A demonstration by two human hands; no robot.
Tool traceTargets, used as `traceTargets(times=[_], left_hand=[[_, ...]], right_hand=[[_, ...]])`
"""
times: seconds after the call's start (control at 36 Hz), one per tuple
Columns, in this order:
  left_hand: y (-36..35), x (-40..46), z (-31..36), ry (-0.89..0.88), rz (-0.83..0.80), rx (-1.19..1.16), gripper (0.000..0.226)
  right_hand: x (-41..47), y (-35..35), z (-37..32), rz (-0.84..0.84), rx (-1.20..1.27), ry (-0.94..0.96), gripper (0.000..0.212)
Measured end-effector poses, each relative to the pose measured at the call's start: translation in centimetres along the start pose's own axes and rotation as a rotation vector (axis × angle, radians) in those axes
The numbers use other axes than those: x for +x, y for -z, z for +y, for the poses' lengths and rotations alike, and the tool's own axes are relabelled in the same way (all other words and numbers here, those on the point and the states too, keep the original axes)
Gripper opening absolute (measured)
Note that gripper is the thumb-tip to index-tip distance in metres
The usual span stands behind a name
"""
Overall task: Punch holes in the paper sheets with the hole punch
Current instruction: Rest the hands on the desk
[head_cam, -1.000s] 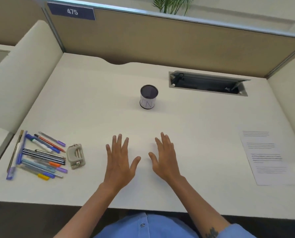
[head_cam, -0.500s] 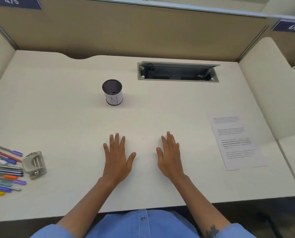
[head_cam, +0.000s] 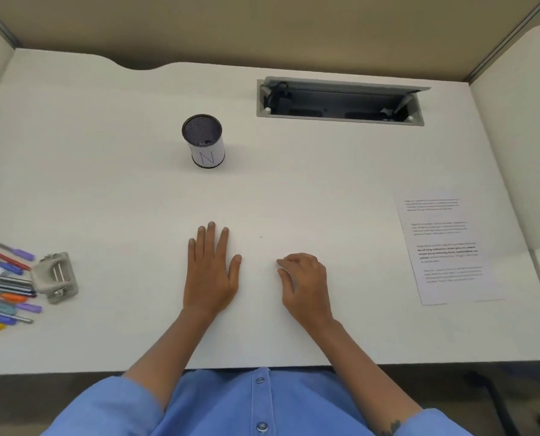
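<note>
Cubicle booth, tan partition behind, pale white counter (head_cam: pixel 294 190) with open cable tray (head_cam: pixel 341 103) at back right. Mesh pen cup (head_cam: pixel 203 140) marked N upright at centre back. Hole punch (head_cam: pixel 55 277) far left, touching a row of pens (head_cam: pixel 4 291), well apart from printed paper sheet (head_cam: pixel 448 250) lying flat at right edge. Left hand (head_cam: pixel 210 272) flat on counter, grip wide, holding nothing. Right hand (head_cam: pixel 303 278) with fingers curled under, grip narrow, empty. Likely resting start pose; punch and sheet untouched, each nearer one hand.
</note>
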State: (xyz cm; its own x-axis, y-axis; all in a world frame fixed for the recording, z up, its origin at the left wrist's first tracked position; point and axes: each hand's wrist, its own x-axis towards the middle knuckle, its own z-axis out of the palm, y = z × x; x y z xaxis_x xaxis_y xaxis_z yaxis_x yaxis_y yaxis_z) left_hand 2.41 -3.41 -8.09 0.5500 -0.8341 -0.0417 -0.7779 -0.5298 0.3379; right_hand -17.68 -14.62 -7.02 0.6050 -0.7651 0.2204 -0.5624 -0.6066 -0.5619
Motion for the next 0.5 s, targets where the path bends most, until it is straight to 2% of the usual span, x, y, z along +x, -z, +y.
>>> traceTargets(times=[0.5], left_hand=[[0.3,0.0,0.2,0.014,-0.005,0.026,0.070]], right_hand=[[-0.4,-1.3,-1.9,-0.037,-0.107,0.083,0.023]])
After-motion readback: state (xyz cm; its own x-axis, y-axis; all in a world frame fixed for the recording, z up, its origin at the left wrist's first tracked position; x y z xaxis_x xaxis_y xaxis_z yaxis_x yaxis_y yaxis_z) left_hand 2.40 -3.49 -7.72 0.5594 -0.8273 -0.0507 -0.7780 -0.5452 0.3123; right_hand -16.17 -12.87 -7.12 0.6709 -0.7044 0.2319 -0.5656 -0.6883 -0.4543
